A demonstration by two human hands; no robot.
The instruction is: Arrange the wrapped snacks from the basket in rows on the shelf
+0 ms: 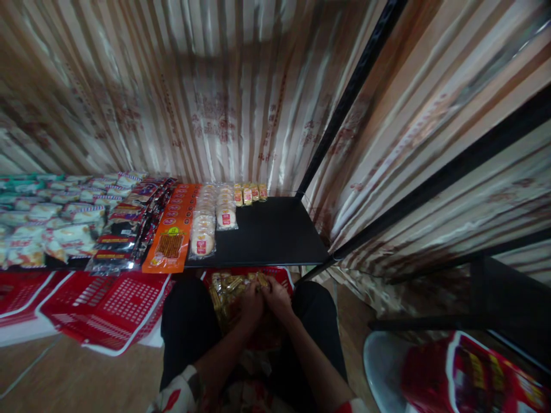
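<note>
My left hand (251, 304) and my right hand (276, 297) are close together over a red basket (290, 277) between my knees. The fingers of both are closed around small gold snack packets (262, 280); the fingers partly cover them, and how many they hold is hard to tell. More gold packets (220, 292) lie loose in the basket, mostly to the left of my hands. On the black shelf (271, 232) just above, a few gold packets (247, 195) stand at the back beside clear packs of round white crackers (203, 232).
Left along the shelf lie an orange snack bag (167, 246), dark packs (123, 229) and several white packs (71, 238). Another red basket (103, 310) sits below. Black rack posts (344, 109) slant at right, over a red basket of packs (451, 367) on a grey stool (381, 367).
</note>
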